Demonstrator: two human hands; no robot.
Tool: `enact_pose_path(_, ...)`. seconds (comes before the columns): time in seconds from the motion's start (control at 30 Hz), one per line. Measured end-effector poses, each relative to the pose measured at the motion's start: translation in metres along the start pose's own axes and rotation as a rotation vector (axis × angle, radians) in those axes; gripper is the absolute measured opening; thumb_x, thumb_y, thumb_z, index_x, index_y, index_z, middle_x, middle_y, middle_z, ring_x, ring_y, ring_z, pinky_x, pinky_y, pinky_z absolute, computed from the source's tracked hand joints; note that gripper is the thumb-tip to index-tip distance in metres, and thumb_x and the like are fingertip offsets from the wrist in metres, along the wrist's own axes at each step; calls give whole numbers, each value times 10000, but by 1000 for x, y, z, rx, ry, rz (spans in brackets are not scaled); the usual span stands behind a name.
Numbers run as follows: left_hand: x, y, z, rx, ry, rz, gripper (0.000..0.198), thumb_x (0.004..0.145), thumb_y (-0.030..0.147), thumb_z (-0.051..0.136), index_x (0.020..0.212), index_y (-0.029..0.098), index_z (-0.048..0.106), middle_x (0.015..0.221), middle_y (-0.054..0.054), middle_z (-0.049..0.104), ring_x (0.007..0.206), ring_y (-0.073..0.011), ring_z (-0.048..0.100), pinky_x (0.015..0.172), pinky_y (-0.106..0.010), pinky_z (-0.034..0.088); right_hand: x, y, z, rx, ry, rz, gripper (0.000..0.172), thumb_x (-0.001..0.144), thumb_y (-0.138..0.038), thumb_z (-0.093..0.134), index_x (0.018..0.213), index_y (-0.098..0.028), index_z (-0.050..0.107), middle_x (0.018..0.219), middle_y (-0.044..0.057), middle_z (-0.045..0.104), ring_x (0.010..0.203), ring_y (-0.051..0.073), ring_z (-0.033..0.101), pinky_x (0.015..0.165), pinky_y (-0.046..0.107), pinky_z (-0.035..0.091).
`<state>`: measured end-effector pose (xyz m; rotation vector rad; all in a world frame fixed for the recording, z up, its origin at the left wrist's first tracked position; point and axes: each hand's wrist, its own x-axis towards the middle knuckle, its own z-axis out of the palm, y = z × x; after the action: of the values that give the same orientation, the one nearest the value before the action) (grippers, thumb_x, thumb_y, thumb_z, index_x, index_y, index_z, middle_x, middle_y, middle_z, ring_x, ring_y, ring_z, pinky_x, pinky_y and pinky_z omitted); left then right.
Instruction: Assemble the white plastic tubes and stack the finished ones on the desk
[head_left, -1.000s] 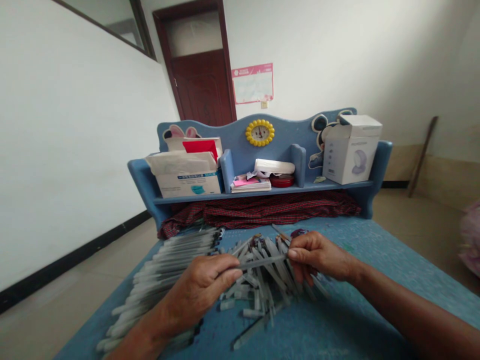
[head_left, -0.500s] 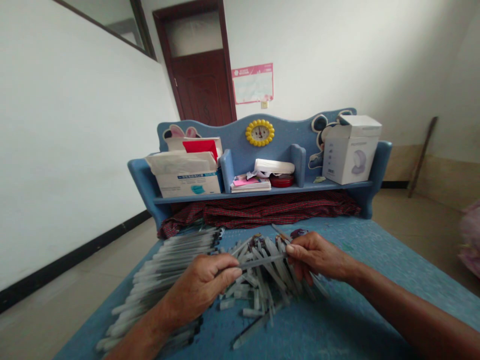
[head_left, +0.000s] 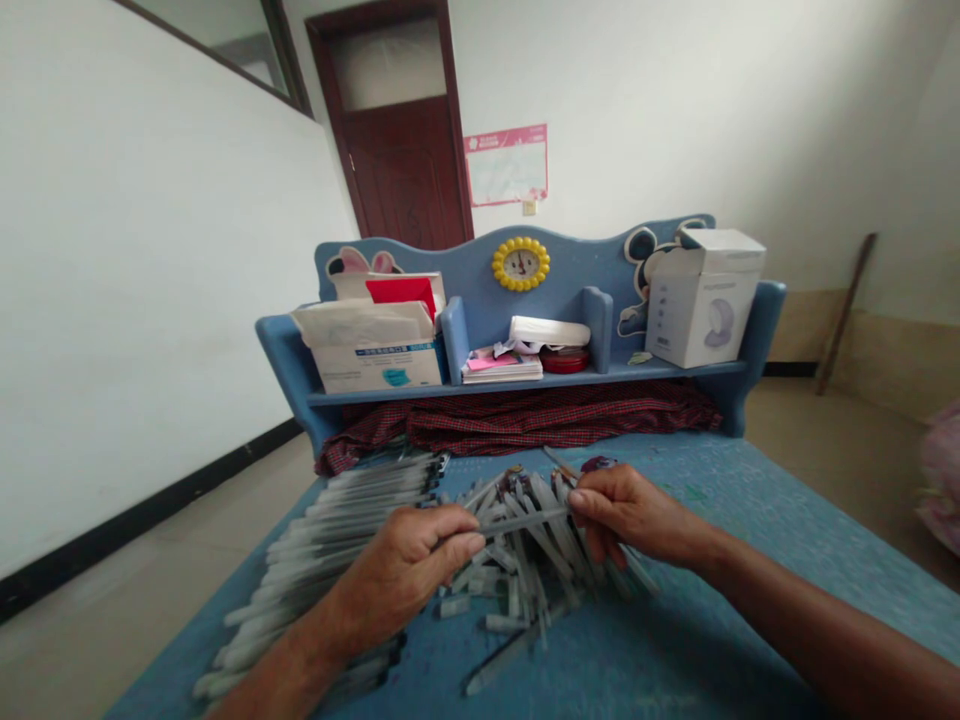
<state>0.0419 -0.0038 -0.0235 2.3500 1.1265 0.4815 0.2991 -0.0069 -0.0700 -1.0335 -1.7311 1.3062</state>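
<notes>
A frosted, translucent pen barrel is stretched level between my two hands. My left hand pinches its left end between thumb and fingers. At the other end, my right hand has its thumb and fingertips closed on it. Under the barrel lies a loose heap of pale pen parts, barrels and short caps mixed. To the left, partly covered by my left hand and forearm, pens with dark tips lie side by side in a long row. One separate pen piece rests at an angle in front of the heap.
All this is on a blue desk. A blue shelf along its back holds a mask box, papers, a red round tin and a white carton. Checked cloth is bunched below the shelf.
Hardly anything differs. My right hand has shifted very slightly to the left, and both hands keep their hold on the pen barrel.
</notes>
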Motion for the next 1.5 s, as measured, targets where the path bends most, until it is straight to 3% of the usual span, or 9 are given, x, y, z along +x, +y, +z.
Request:
enact_pose_path(0.17, 0, -1, 0, 11, 9, -3, 304, 848, 374, 431, 740, 161, 620, 574, 43, 481, 555, -102, 466, 542, -191, 343, -1, -3, -1, 27, 14, -34, 326, 772, -489, 581, 791, -174, 499, 527, -38, 606, 365, 73, 496, 350, 167, 358)
enact_pose_path(0.33, 0, -1, 0, 14, 11, -3, 314, 852, 379, 426, 733, 161, 619, 587, 30, 500, 570, -112, 474, 563, -202, 352, 0, 0, -1, -5, 16, 21, 391, 833, -538, 458, 658, -188, 440, 445, -42, 561, 291, 55, 428, 297, 155, 292)
enact_pose_path(0.5, 0, 2, 0, -2, 25, -9, 311, 849, 375, 428, 722, 160, 613, 571, 34, 486, 552, -108, 461, 545, -198, 350, -1, -3, 0, 28, 34, -5, 322, 800, -490, 549, 827, -173, 496, 483, -49, 590, 325, 67, 468, 322, 152, 329)
enact_pose_path(0.67, 0, 2, 1, 9, 22, -22, 315, 849, 383, 424, 730, 160, 611, 581, 34, 484, 564, -109, 463, 550, -197, 352, 0, -1, 1, 9, 48, 28, 404, 833, -550, 441, 678, -178, 456, 430, -40, 557, 277, 53, 413, 291, 151, 271)
enact_pose_path(0.83, 0, -1, 1, -10, 19, -24, 310, 850, 375, 423, 728, 156, 604, 553, 46, 443, 537, -99, 449, 535, -194, 335, 2, 4, -1, 65, 20, 13, 371, 811, -525, 513, 888, -162, 505, 482, -37, 598, 308, 68, 460, 316, 156, 318)
enact_pose_path(1.0, 0, 1, 1, -14, 19, -28, 308, 844, 383, 429, 729, 157, 606, 557, 42, 453, 544, -104, 452, 536, -197, 337, 2, 6, 1, 85, 35, 33, 414, 818, -575, 465, 713, -174, 460, 445, -24, 581, 282, 62, 428, 299, 156, 299)
enact_pose_path(1.17, 0, 1, 2, -14, 34, -28, 308, 846, 378, 429, 717, 163, 607, 556, 40, 467, 542, -105, 453, 537, -198, 344, 0, -1, 1, 115, 16, 49, 393, 776, -506, 579, 965, -172, 493, 494, -36, 609, 328, 82, 486, 325, 155, 293)
enact_pose_path(1.33, 1, -3, 2, 2, 17, -4, 306, 844, 379, 437, 725, 159, 613, 562, 41, 473, 545, -103, 462, 544, -195, 346, 3, 4, 3, 126, 41, 70, 415, 807, -572, 479, 711, -168, 473, 469, -15, 602, 297, 63, 462, 304, 150, 231)
enact_pose_path(1.5, 0, 0, 1, 2, 2, -34, 321, 846, 385, 420, 700, 159, 596, 542, 48, 441, 523, -96, 442, 518, -187, 333, 2, 3, -3, 174, 50, 18, 287, 743, -417, 623, 764, -161, 493, 577, 10, 658, 392, 95, 565, 332, 157, 291)
